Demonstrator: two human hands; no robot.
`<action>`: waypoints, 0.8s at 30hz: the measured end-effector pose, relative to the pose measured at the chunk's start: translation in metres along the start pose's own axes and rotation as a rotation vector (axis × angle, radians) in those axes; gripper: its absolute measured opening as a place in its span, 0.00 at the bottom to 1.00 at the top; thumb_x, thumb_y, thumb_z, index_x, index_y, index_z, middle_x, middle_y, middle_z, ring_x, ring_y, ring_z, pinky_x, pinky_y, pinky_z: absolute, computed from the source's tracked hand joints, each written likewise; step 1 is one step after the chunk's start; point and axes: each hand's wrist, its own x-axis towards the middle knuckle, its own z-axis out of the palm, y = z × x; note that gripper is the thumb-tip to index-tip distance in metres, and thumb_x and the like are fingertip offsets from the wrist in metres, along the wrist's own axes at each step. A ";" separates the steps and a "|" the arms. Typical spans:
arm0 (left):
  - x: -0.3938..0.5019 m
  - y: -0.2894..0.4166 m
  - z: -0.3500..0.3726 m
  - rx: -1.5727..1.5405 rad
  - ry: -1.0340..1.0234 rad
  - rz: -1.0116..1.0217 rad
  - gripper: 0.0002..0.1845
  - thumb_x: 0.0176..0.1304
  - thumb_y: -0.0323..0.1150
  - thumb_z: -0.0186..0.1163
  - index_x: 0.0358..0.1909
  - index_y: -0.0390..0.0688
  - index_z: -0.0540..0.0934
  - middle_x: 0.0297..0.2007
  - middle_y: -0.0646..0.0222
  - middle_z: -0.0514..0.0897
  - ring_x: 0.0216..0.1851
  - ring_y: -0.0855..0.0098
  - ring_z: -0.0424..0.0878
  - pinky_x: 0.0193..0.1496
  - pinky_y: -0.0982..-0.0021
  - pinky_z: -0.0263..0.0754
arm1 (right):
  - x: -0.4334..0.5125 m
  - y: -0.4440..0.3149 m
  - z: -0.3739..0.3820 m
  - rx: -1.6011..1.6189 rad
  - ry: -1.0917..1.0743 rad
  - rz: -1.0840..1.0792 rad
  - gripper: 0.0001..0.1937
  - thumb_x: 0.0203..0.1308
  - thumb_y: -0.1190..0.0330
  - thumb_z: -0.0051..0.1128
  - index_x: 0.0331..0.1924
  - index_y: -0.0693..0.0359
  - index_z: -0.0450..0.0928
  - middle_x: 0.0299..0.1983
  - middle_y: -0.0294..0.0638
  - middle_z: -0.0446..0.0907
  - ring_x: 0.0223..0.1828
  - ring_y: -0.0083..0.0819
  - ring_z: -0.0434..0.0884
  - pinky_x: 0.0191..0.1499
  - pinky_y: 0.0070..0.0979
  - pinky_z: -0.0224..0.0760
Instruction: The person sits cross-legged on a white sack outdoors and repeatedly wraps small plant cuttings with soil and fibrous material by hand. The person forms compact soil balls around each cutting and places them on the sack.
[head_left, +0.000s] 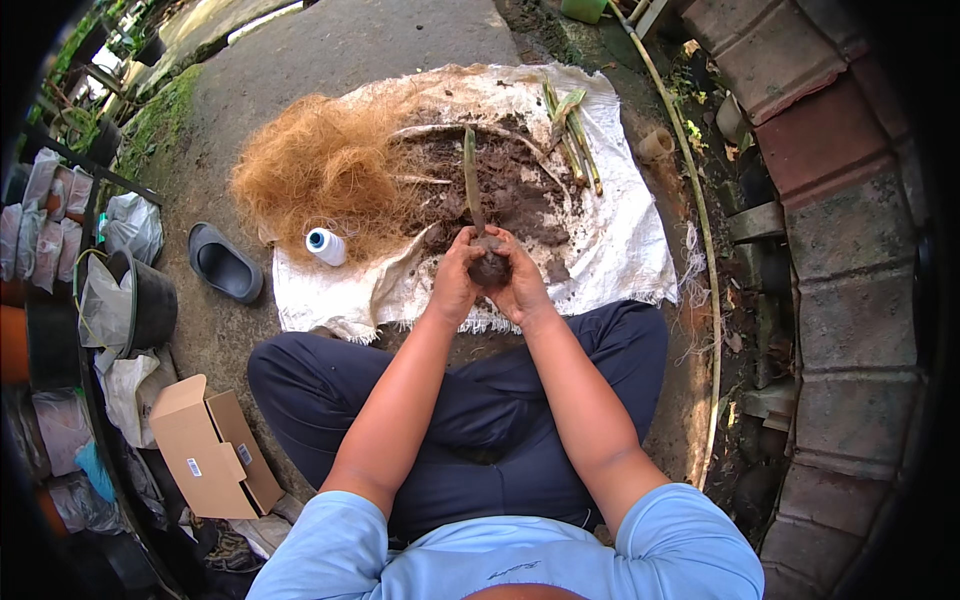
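Between my left hand (459, 271) and my right hand (520, 274) is a dark ball of soil (490, 262), pressed by both from its sides. A single upright plant stem (472, 176) rises out of the ball, pointing away from me. Beyond my hands, loose dark soil (517, 187) is spread over a white woven sack (626, 240). A heap of brown coconut fibre (322, 169) lies on the sack's left part, with a spool of white thread (325, 247) at its near edge. Several cut green stalks (574, 135) rest at the sack's upper right.
A grey rubber clog (224, 261) lies left of the sack. Further left stand a black bucket (154, 304) with plastic in it and an open cardboard box (214, 450). A long thin pole (701, 217) and roof tiles (855, 300) line the right side.
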 end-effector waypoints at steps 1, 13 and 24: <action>0.001 -0.002 -0.003 0.005 0.009 0.013 0.17 0.68 0.30 0.51 0.57 0.43 0.70 0.52 0.66 0.79 0.53 0.71 0.81 0.56 0.66 0.79 | 0.000 0.002 0.000 -0.032 0.001 -0.021 0.22 0.72 0.59 0.56 0.65 0.56 0.68 0.57 0.39 0.77 0.56 0.32 0.82 0.55 0.38 0.83; -0.002 0.011 0.002 0.091 0.047 0.033 0.19 0.67 0.31 0.51 0.59 0.40 0.71 0.47 0.66 0.80 0.48 0.71 0.83 0.52 0.67 0.83 | -0.007 -0.015 0.012 -0.106 -0.129 0.005 0.28 0.69 0.66 0.58 0.70 0.61 0.63 0.59 0.42 0.76 0.60 0.34 0.81 0.59 0.34 0.82; 0.002 0.006 -0.005 0.051 0.067 -0.039 0.20 0.71 0.35 0.49 0.63 0.44 0.68 0.55 0.66 0.78 0.55 0.68 0.81 0.59 0.59 0.79 | 0.008 0.006 -0.011 -0.450 -0.083 -0.203 0.29 0.68 0.63 0.64 0.69 0.59 0.66 0.62 0.40 0.75 0.62 0.27 0.77 0.61 0.32 0.77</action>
